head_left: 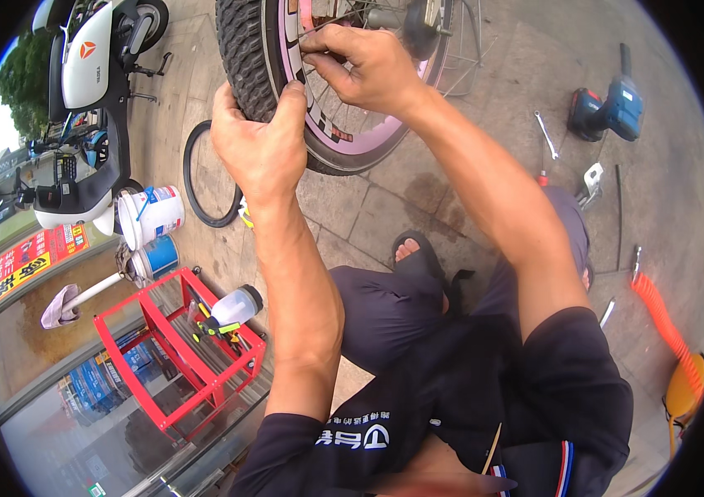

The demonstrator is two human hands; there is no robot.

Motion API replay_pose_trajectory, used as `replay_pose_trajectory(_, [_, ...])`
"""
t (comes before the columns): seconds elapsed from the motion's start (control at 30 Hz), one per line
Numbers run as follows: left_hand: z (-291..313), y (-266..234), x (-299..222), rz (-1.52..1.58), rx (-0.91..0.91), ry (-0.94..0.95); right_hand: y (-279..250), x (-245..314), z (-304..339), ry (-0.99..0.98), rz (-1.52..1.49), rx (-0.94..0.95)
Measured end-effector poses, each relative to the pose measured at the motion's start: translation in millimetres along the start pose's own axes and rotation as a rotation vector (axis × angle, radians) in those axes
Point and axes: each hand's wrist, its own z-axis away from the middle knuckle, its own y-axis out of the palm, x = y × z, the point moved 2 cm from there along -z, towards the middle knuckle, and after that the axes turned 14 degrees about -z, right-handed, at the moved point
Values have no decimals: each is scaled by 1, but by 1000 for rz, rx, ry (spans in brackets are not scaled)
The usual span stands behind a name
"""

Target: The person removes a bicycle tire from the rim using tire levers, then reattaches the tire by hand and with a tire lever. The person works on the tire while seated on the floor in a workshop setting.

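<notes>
A bicycle wheel with a pink rim (372, 141) and a black knobbly tyre (246, 60) stands at the top of the view. Its upper part runs out of the picture. My left hand (262, 147) is wrapped round the tyre's tread, with the thumb pressed toward the rim. On the inner side of the rim, among the spokes, my right hand (368, 68) is closed in a pinch. What lies between those fingertips is too small to make out.
On the ground at right are a blue cordless power tool (617, 108), a wrench (546, 134) and an orange coiled hose (657, 308). A black rubber ring (190, 178), white bucket (153, 217), red metal frame (171, 396), spray bottle (236, 306) and parked scooter (87, 58) are at left.
</notes>
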Motion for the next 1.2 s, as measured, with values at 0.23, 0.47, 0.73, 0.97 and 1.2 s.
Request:
replay_pose_trajectory(0.23, [-2, 1, 0, -85, -11, 18, 1, -4, 4, -91, -2, -33])
replay_pose_trajectory(0.47, [0, 1, 0, 2, -15, -19, -9, -1, -12, -181, 27, 141])
replay_pose_trajectory(0.73, [1, 0, -4, 28, -6, -17, -10, -9, -11, -101, 18, 245])
replay_pose_trajectory(0.97, [0, 1, 1, 50, -30, -12, -10, -1, -12, -71, -24, 219])
replay_pose_trajectory(1.2, [-1, 2, 2, 49, -30, 36, -6, -5, -6, -61, -28, 130])
